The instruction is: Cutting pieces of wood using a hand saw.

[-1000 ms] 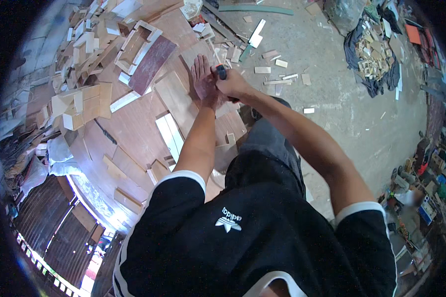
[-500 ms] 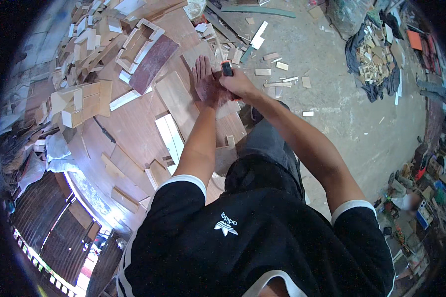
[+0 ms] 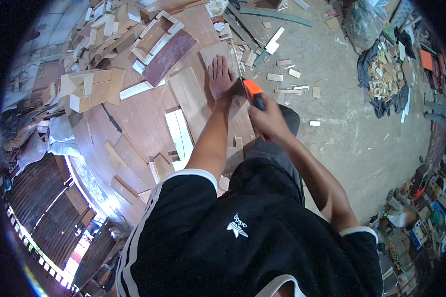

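Note:
My left hand [image 3: 220, 80] lies flat, fingers out, on a pale board [image 3: 210, 52] near the right edge of the wooden work surface [image 3: 141, 119]. My right hand [image 3: 267, 118] is closed round the handle of an orange and black handsaw [image 3: 251, 88]; its blade runs just right of my left hand, over the board's edge. A lighter plank [image 3: 186, 94] and a white board [image 3: 177, 133] lie to the left of my left forearm.
Wooden boxes and offcuts [image 3: 91, 91] are piled at the left, with a maroon-topped piece [image 3: 169, 55] nearby. On the concrete floor [image 3: 352, 158] lie scattered small blocks [image 3: 275, 77], a green strip [image 3: 277, 15] and a dark cloth heaped with scraps [image 3: 381, 74]. Mixed clutter [image 3: 411, 218] lines the right.
My right hand and the saw have moved down and rightward, away from my left hand, showing more orange handle and blade. My left hand stays flat; the whole view has shifted slightly.

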A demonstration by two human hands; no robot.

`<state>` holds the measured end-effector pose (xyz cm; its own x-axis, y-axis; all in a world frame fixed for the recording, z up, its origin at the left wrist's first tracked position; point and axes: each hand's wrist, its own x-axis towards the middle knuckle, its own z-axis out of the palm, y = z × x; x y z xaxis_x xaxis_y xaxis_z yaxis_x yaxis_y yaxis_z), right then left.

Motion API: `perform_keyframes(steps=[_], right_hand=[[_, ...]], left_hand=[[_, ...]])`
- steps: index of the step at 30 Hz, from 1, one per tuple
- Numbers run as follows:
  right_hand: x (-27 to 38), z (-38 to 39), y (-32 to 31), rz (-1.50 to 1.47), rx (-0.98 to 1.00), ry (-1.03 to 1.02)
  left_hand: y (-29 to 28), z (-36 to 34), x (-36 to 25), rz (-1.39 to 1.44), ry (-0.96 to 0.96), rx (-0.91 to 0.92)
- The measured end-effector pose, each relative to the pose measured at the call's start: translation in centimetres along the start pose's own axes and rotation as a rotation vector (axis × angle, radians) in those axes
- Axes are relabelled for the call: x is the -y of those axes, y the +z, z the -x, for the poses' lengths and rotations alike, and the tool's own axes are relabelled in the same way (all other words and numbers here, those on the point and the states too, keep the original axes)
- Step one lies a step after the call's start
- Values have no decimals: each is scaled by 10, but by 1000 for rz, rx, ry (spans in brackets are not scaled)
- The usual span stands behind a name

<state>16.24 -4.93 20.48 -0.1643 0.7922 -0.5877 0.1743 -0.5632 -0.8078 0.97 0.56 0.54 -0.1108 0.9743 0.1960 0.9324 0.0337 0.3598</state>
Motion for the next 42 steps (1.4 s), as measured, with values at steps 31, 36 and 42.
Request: perform_keyframes(steps=[31, 36, 42], right_hand=[[40, 153, -10, 9, 128, -89], [-67, -3, 9, 110, 17, -212], [-29, 62, 17, 79, 29, -221]], left_hand=[[6, 1, 1, 4, 25, -31], [25, -11, -4, -53, 108, -60], [15, 0, 10, -8, 59, -73]])
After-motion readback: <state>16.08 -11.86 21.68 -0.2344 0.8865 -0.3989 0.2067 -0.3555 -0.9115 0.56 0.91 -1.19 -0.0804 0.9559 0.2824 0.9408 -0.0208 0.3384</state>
